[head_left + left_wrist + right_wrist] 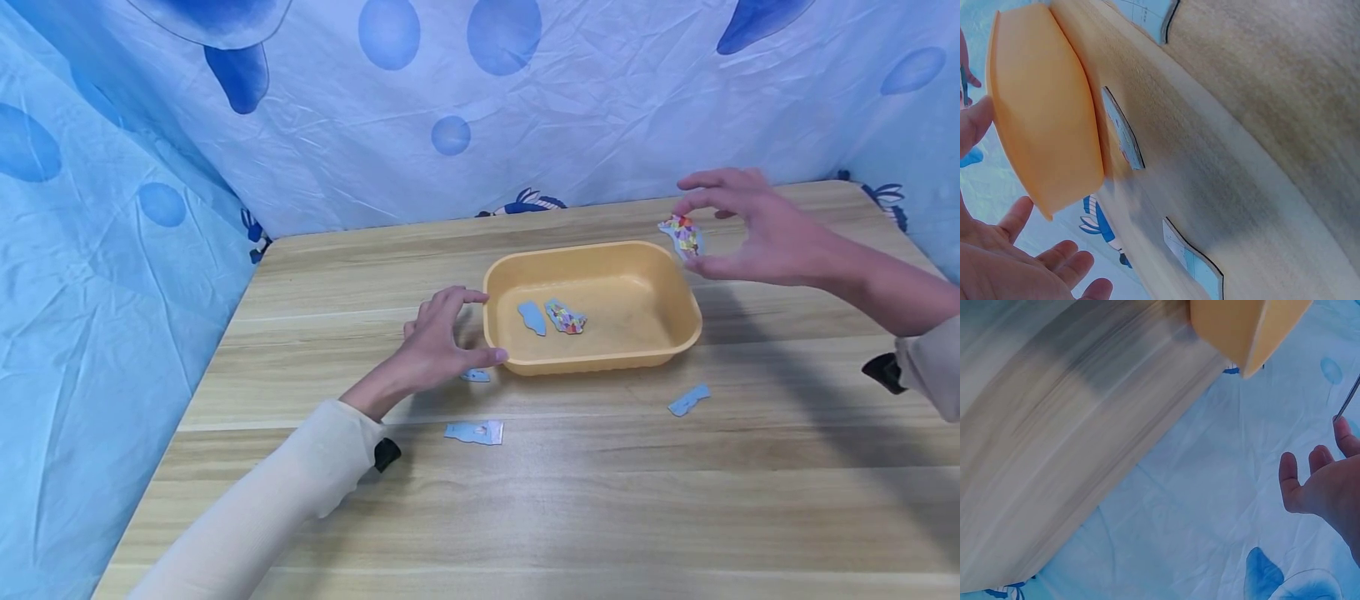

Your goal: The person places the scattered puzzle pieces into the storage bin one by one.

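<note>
My right hand (pixel 757 229) pinches a multicoloured puzzle piece (pixel 686 237) between thumb and fingers, raised beyond the right end of a yellow-orange plastic tray (pixel 600 364). The right wrist view shows that piece (pixel 1347 400) almost edge-on. At the tray's left end rests my left hand (pixel 438 342), its thumb and index finger touching the rim and the other fingers spread loosely. Inside the tray lie a plain blue piece (pixel 532 317) and a blue piece with a colourful patch (pixel 566 317). Partly hidden by the left thumb, another blue piece (pixel 476 376) lies beside the tray.
On the wooden table (pixel 585 500), a pale blue piece (pixel 475 432) lies in front of the left hand. A small blue strip (pixel 688 400) is near the tray's front right corner. Blue printed cloth (pixel 322 142) hangs behind the table and along its sides.
</note>
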Demonstrator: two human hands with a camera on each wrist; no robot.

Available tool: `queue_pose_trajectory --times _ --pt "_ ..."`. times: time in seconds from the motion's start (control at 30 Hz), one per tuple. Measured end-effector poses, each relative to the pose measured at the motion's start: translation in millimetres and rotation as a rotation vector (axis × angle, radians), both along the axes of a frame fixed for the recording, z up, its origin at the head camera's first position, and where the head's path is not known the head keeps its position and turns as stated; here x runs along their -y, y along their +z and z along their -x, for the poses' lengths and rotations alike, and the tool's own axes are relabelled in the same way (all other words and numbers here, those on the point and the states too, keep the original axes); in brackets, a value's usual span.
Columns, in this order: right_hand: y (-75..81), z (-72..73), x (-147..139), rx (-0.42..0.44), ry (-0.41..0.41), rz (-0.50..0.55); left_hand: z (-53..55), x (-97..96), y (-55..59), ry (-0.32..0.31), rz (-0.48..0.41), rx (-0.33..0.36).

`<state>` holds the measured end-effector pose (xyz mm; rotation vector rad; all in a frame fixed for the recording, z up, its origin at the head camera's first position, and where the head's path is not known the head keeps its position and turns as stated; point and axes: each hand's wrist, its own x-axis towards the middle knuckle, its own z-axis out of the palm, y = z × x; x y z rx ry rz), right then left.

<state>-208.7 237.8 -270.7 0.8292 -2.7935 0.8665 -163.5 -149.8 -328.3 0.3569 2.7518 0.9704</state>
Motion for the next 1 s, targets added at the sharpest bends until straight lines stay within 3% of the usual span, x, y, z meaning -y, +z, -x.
queue_pose_trajectory --times 0.6,1.0 --pt "-14.1 13.2 37 0.046 0.122 0.052 -0.2 0.7 0.4 0.000 0.002 0.001" --pt "-24.7 19.4 55 0.080 0.156 0.001 0.5 1.1 0.1 0.002 -0.002 0.005"
